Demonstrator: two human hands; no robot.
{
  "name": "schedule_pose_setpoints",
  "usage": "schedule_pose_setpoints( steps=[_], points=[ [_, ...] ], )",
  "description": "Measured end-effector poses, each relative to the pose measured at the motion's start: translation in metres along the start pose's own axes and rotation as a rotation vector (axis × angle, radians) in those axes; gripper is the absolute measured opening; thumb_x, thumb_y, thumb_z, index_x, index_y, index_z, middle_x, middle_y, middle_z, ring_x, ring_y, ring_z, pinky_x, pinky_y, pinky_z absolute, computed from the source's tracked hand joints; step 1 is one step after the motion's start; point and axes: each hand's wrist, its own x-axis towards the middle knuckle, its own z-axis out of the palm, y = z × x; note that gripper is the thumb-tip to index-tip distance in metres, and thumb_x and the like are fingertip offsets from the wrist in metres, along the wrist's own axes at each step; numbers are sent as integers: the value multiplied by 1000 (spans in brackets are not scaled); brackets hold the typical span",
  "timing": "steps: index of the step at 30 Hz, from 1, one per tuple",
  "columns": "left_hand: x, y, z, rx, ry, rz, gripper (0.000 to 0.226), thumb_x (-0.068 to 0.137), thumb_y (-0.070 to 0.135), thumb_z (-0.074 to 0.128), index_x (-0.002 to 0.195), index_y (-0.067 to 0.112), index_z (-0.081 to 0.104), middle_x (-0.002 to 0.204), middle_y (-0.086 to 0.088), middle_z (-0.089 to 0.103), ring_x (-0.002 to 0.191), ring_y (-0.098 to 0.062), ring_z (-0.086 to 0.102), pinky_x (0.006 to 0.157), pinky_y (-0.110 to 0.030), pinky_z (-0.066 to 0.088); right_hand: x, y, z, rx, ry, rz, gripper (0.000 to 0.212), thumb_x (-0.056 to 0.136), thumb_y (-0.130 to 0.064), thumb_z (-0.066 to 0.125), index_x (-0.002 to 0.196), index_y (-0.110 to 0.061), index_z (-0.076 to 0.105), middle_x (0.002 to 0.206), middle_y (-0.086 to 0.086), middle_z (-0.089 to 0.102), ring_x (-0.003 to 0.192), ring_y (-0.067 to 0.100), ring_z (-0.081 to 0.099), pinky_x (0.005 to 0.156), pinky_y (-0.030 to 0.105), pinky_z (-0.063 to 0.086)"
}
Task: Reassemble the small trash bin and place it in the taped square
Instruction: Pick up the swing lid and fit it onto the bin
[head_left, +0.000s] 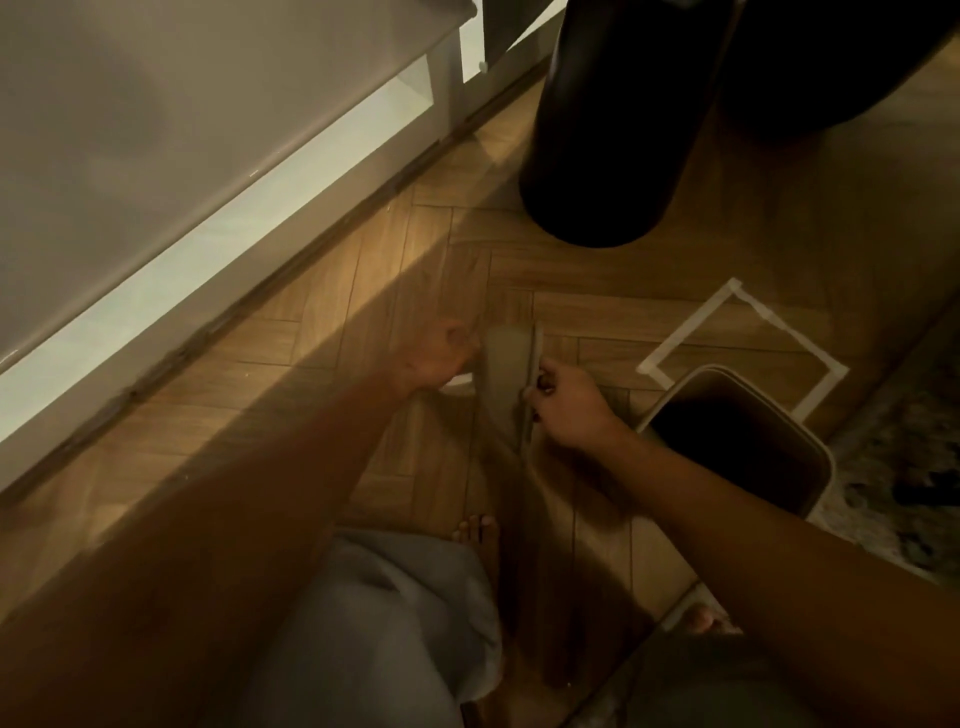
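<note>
The bin lid (506, 384), a flat beige panel, is held on edge above the wooden floor (395, 291), between both hands. Its lower end is blurred and merges with the shadow; its exact outline there cannot be made out. The right hand (569, 410) grips the lid's right edge, fingers curled closed around the rim, fingertips partly hidden behind it. The left hand (441, 353) is motion-blurred at the lid's left side; whether its fingers clasp the lid or only touch it cannot be told. A small white object under that hand is unidentifiable.

The bin body (810, 462), beige with a dark open interior, stands just right of the right hand, overlapping the near corner of the taped square (680, 338). A black cylindrical bin (613, 130) stands beyond, its top cut off by the frame.
</note>
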Motion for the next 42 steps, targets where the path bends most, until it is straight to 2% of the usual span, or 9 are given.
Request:
schedule_pose_setpoints(
  steps=[4, 9, 16, 24, 27, 33, 35, 38, 42],
  points=[
    [-2, 22, -3, -165, 229, 47, 58, 100, 40, 52, 152, 21, 37, 155, -4, 41, 138, -21, 42, 104, -28, 35, -7, -7, -47, 173, 101, 51, 29, 101, -5, 59, 130, -9, 61, 115, 15, 71, 104, 27, 70, 92, 46, 59],
    [-6, 68, 11, -230, 274, 150, 59, 99, 38, 54, 153, 23, 35, 155, -3, 41, 139, -21, 41, 111, -45, 39, -24, -9, -99, 477, 222, 34, 18, 100, 4, 55, 111, -8, 64, 101, 13, 69, 77, 13, 74, 64, 24, 59],
    [-8, 124, 45, -261, 78, 277, 61, 100, 38, 53, 154, 21, 31, 153, -4, 43, 137, -20, 45, 108, -37, 41, -56, 5, -151, 698, 258, -35, 28, 102, -1, 52, 128, -2, 63, 98, 7, 75, 89, 21, 72, 87, 41, 60],
    [-10, 186, 86, -187, 73, 379, 61, 98, 51, 49, 152, 30, 33, 152, -1, 39, 124, -11, 41, 94, -33, 40, -104, 38, -204, 809, 274, -137, 31, 101, -1, 50, 125, -11, 67, 103, 8, 76, 95, 26, 73, 87, 47, 59],
    [-15, 205, 98, -161, 44, 421, 60, 99, 51, 47, 152, 27, 35, 152, -3, 38, 126, -14, 42, 99, -36, 41, -125, 53, -223, 861, 279, -154, 33, 102, 0, 49, 128, -10, 66, 104, 8, 76, 93, 23, 73, 79, 38, 60],
    [-15, 222, 109, -218, -30, 314, 60, 102, 53, 38, 154, 24, 30, 154, -4, 40, 139, -23, 39, 112, -42, 33, -153, 78, -248, 957, 285, -153, 39, 102, 0, 49, 137, -9, 62, 109, 10, 73, 93, 22, 72, 77, 34, 59],
    [-15, 221, 110, -251, -124, 250, 55, 100, 60, 31, 146, 32, 41, 137, 3, 54, 130, -23, 48, 98, -45, 47, -160, 85, -253, 978, 267, -155, 39, 102, -1, 49, 138, -10, 62, 109, 9, 73, 92, 20, 72, 77, 33, 59],
    [-20, 223, 110, -266, -214, 164, 55, 97, 66, 30, 139, 37, 49, 117, 12, 61, 107, -16, 60, 68, -30, 52, -167, 93, -255, 990, 231, -153, 37, 102, -3, 49, 133, -13, 67, 108, 8, 74, 92, 19, 74, 78, 33, 59],
    [-22, 222, 110, -311, -286, 149, 51, 93, 63, 48, 134, 35, 57, 124, 3, 64, 110, -24, 63, 81, -40, 55, -172, 109, -253, 874, 318, -84, 31, 100, -5, 56, 115, -24, 76, 101, 3, 78, 87, 17, 76, 74, 31, 59]
  ],
)
